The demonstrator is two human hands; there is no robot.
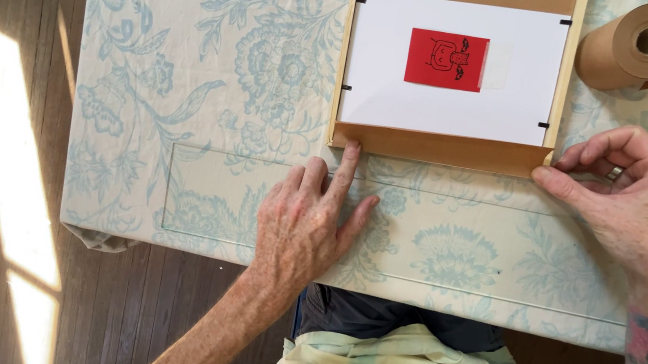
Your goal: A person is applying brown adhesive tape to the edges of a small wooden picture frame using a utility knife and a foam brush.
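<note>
The wooden frame [445,149] is lain at twelve o'clock, long axis three-to-nine. Its near edge is touched by the spread left hand [307,221]. Its corner is pinched by the right hand [638,208]

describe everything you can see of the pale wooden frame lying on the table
The pale wooden picture frame lies flat, back up, on the blue floral tablecloth, its top cut off by the view. Inside sit brown backing board and white paper bearing a small red card. The left hand fingers its near edge; the right hand pinches its near right corner.
</note>
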